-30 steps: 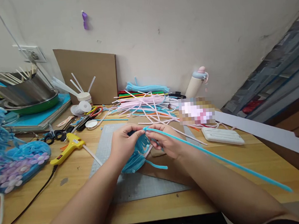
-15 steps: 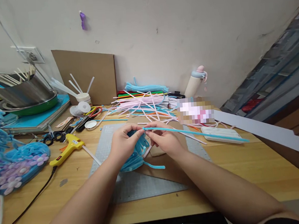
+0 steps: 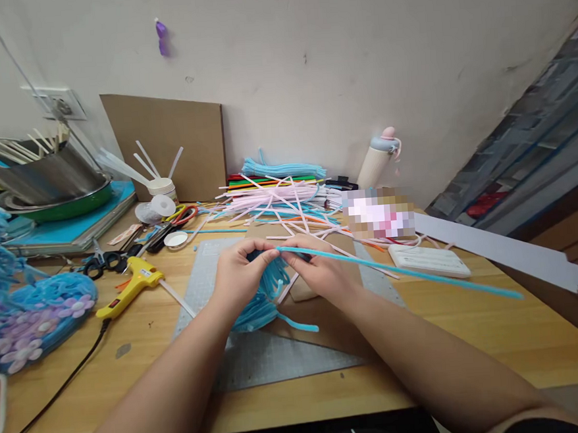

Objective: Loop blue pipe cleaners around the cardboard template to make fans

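A blue pipe-cleaner piece (image 3: 256,314) with many loops is in my left hand (image 3: 243,269), whose thumb and index finger pinch its top edge. From that pinch a long blue pipe cleaner (image 3: 401,265) stretches to the right, its far end in the air over the table. My right hand (image 3: 317,264) is closed beside the left, thumb and fingers at the near part of this pipe cleaner. Something small and dark shows by the right thumb; I cannot make it out. A short blue end sticks out low on the looped piece. My fingers hide part of the loops.
Beneath my hands lie brown cardboard (image 3: 327,336) and a grey cutting mat (image 3: 260,367). At left are a yellow glue gun (image 3: 130,290), black scissors (image 3: 101,261) and a blue flowered craft (image 3: 39,320). Pink pipe cleaners (image 3: 273,201) pile up behind; a white bottle (image 3: 377,161) stands at back right.
The long blue pipe cleaner's free end has moved farther right and lower. My right fingers have shifted slightly around its near part, while my left hand stays nearly still.
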`<action>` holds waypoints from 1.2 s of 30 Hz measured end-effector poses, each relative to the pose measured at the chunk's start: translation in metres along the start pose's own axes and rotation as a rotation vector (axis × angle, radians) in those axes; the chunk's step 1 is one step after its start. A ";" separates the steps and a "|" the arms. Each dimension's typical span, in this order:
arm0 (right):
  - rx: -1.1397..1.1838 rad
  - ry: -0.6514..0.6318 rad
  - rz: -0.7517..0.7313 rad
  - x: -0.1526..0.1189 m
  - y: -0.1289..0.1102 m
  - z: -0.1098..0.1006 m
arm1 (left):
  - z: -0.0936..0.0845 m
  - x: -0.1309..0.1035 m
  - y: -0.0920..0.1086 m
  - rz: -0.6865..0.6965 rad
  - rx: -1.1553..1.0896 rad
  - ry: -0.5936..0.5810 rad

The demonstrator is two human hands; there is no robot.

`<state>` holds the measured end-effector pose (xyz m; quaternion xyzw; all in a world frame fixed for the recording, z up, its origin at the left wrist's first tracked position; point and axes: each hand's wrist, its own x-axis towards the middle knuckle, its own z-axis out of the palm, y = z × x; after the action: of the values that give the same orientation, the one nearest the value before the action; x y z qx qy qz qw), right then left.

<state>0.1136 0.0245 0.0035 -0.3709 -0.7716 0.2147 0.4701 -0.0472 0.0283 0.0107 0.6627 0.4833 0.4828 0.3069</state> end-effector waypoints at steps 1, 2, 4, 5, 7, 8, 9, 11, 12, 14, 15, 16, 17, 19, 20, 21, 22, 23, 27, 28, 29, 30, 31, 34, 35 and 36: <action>-0.029 -0.007 -0.009 -0.001 0.001 0.000 | 0.000 0.000 -0.001 0.003 0.003 0.003; -0.057 -0.010 -0.018 -0.001 0.001 0.001 | 0.000 0.000 -0.001 0.009 0.005 0.006; -0.087 -0.002 -0.041 -0.002 0.002 0.001 | 0.000 0.000 -0.002 0.025 0.006 0.004; -0.087 0.002 -0.052 -0.002 0.002 0.002 | 0.000 0.000 -0.002 0.036 0.006 0.000; -0.065 0.006 -0.059 -0.002 0.002 0.002 | 0.001 0.001 -0.002 0.054 0.004 -0.010; -0.050 0.002 -0.056 -0.002 0.001 0.002 | 0.001 0.001 -0.002 0.061 0.003 -0.011; -0.038 -0.003 -0.048 -0.002 0.001 0.002 | 0.001 0.001 -0.002 0.065 0.000 -0.006; -0.029 -0.012 -0.026 -0.001 -0.001 0.001 | 0.002 0.001 -0.001 0.075 -0.007 0.010; -0.032 -0.022 -0.016 -0.001 -0.002 0.000 | 0.002 0.001 -0.001 0.083 -0.009 0.017; -0.052 -0.038 -0.004 -0.001 -0.003 -0.001 | 0.002 0.001 -0.002 0.101 -0.002 0.024; -0.064 -0.042 -0.003 -0.002 -0.003 -0.001 | 0.002 0.001 -0.002 0.109 0.008 0.021; -0.074 -0.045 -0.004 -0.002 -0.003 -0.002 | 0.002 0.001 -0.002 0.114 0.023 0.017; -0.082 -0.048 -0.007 -0.002 -0.003 -0.002 | 0.002 0.001 -0.003 0.115 0.042 0.013; -0.094 -0.053 -0.011 -0.002 -0.004 -0.002 | 0.002 0.001 -0.003 0.114 0.083 0.001; -0.100 -0.057 -0.010 -0.003 -0.004 -0.002 | 0.002 0.001 -0.003 0.115 0.103 -0.006; -0.108 -0.057 -0.006 -0.003 -0.004 -0.002 | 0.002 0.000 -0.003 0.120 0.119 -0.012; -0.117 -0.051 0.001 -0.003 -0.004 -0.001 | 0.002 0.000 -0.003 0.127 0.130 -0.020; -0.123 -0.038 0.011 -0.003 -0.004 0.000 | 0.002 0.000 -0.003 0.135 0.137 -0.029; -0.041 0.023 0.112 -0.004 -0.001 0.007 | 0.001 0.000 -0.003 0.145 0.145 -0.049; -0.005 0.027 0.145 -0.004 0.001 0.008 | 0.001 0.000 -0.003 0.147 0.147 -0.051; 0.027 0.019 0.176 -0.003 0.002 0.008 | 0.001 0.000 -0.003 0.150 0.149 -0.054; 0.053 -0.003 0.200 -0.003 0.003 0.007 | 0.000 0.001 -0.003 0.156 0.151 -0.055; 0.073 -0.036 0.218 -0.002 0.004 0.005 | 0.000 0.001 -0.002 0.161 0.153 -0.058; 0.087 -0.180 0.225 0.005 0.005 -0.006 | -0.003 0.001 0.000 0.164 0.168 -0.096; 0.057 -0.224 0.197 0.008 0.004 -0.011 | -0.003 0.001 0.001 0.164 0.177 -0.120; -0.002 -0.257 0.149 0.012 0.003 -0.016 | -0.004 0.001 0.002 0.165 0.186 -0.147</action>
<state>0.1257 0.0349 0.0159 -0.3972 -0.7959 0.2939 0.3499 -0.0505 0.0284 0.0141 0.7592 0.4460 0.4097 0.2382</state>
